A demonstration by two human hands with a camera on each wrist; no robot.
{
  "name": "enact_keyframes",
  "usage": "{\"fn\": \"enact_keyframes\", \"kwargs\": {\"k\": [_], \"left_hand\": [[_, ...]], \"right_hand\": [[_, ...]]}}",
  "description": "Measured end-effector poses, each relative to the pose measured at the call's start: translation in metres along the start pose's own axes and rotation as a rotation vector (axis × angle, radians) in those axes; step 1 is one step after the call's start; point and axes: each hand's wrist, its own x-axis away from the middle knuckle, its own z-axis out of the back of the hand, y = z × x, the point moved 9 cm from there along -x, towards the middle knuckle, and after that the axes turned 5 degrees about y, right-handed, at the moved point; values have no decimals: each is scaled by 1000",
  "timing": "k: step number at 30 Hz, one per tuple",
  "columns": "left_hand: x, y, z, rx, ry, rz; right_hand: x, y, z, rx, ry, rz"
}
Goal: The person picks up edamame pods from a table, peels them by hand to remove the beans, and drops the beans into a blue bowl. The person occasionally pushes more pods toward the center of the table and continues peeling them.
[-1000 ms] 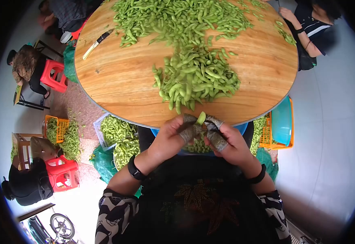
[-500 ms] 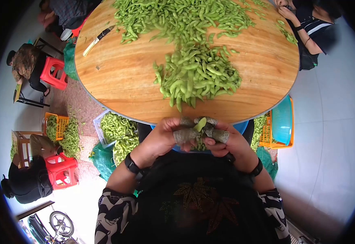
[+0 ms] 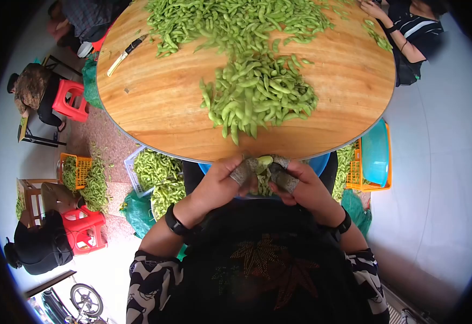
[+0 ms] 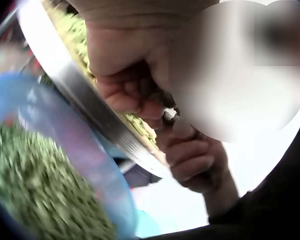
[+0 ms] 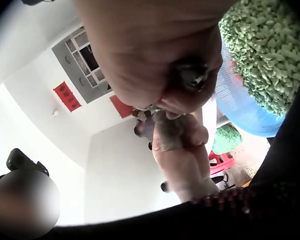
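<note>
In the head view the left hand (image 3: 218, 182) and right hand (image 3: 312, 190) meet at the table's near edge, wrappings round several fingertips. The left hand pinches a green pod (image 3: 265, 161); the right fingertips touch its other side. In the right wrist view, a dark, shiny-ended object (image 5: 192, 75) lies gripped in the curled right hand (image 5: 155, 55); its full shape is hidden. The left wrist view shows the left hand (image 4: 130, 55) close against the right hand (image 4: 195, 157). A pile of pods (image 3: 257, 94) lies on the round wooden table (image 3: 160, 110) beyond them.
Below the hands is a blue basin (image 4: 122, 195) of green beans. A knife (image 3: 126, 55) lies at the table's left. Pods fill a white crate (image 3: 133, 164) at left; an orange crate (image 3: 358, 175) stands at right. Other people sit around.
The pod has tilted flatter between the fingertips, and the hands have shifted slightly. The person at the upper right has lowered their hands from the face since half a second ago.
</note>
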Motion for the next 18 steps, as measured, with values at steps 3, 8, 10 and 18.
{"fn": "enact_keyframes", "kwargs": {"k": [3, 8, 10, 18], "left_hand": [[6, -16, -13, 187, -114, 259], [13, -2, -31, -206, -178, -99], [18, -19, -40, -329, -287, -31], [21, -30, -39, -5, -292, 302]], "right_hand": [[4, -9, 12, 195, 139, 75], [10, -41, 13, 858, 385, 711], [9, -36, 2, 1044, 347, 734], [13, -25, -4, 1205, 432, 720]]}}
